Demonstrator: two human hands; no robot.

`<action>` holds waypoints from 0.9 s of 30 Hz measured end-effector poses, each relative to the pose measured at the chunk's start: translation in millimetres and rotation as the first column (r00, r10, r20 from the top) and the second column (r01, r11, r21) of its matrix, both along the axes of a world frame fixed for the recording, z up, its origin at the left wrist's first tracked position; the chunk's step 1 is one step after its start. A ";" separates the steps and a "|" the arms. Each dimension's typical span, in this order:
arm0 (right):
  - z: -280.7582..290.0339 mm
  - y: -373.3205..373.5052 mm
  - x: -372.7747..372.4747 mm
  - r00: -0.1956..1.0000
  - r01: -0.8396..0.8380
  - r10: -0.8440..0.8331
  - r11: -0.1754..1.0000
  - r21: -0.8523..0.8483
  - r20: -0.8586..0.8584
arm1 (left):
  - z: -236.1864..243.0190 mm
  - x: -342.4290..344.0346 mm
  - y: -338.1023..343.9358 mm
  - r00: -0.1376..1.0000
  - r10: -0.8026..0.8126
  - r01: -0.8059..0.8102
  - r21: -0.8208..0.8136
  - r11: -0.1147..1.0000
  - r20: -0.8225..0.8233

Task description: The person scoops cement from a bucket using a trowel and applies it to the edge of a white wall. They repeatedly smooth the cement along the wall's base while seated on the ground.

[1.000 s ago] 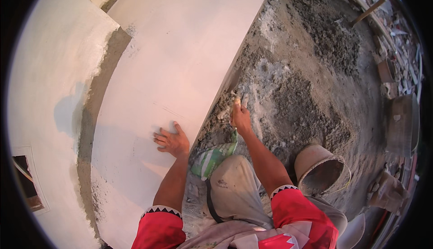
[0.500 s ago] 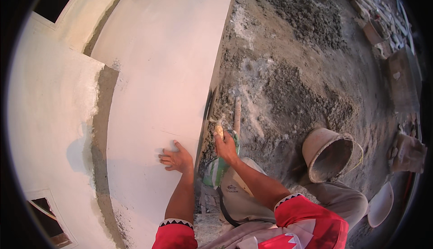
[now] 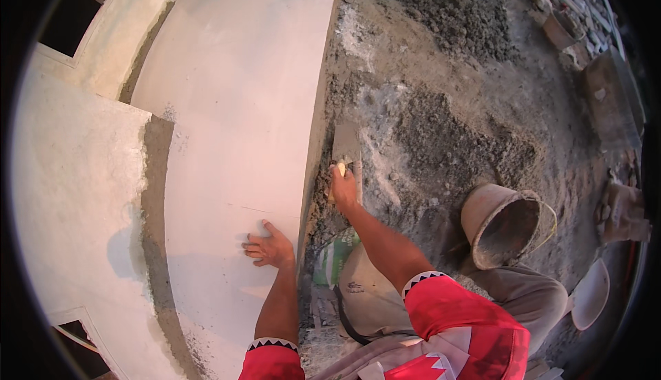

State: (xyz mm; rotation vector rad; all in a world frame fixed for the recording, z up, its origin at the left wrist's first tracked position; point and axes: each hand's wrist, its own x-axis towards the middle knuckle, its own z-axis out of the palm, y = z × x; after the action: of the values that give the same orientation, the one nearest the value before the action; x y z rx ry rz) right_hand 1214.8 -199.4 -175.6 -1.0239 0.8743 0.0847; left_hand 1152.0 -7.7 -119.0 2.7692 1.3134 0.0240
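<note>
My left hand (image 3: 269, 248) rests with spread fingers on a smooth pale plastered surface (image 3: 227, 139). To its right, my right hand (image 3: 344, 188) is closed around the pale handle of a plastering trowel (image 3: 347, 143). The trowel's flat grey blade lies along the side edge of the plastered surface, above the rough ground. Most of the handle is hidden by my fingers. Just below my right hand, a green and white sack (image 3: 336, 259) lies beside my knee.
On the right, a mortar-stained bucket (image 3: 487, 216) lies tipped with its mouth showing. Beyond it are a white scoop-shaped dish (image 3: 591, 296) and another bucket (image 3: 561, 30). Grey loose mortar (image 3: 454, 132) covers the ground. A bare grey strip (image 3: 157, 208) borders the plaster's left side.
My right hand has moved a little away from me, and the trowel blade has turned from edge-on to showing its flat face. My left hand stays on the plaster.
</note>
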 end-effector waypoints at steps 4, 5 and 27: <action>-6.2 5.9 16.1 0.999 -0.042 0.041 0.997 0.061 0.018 | 1.7 1.2 -1.1 1.000 0.013 -0.013 0.007 1.000 -0.018; -7.2 9.4 19.7 0.998 -0.016 0.013 0.998 0.063 0.055 | 2.1 0.9 -1.3 1.000 0.014 -0.014 0.002 1.000 -0.007; 59.7 70.2 -38.3 0.999 0.041 -0.044 0.995 0.096 0.031 | 5.8 0.2 -3.7 1.000 -0.005 0.005 -0.002 1.000 0.014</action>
State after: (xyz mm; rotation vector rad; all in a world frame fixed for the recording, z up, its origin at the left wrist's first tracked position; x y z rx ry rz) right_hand 1176.6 -129.3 -115.9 -0.9147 0.8537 0.0724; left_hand 1152.2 -11.4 -113.2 2.7655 1.3020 0.0418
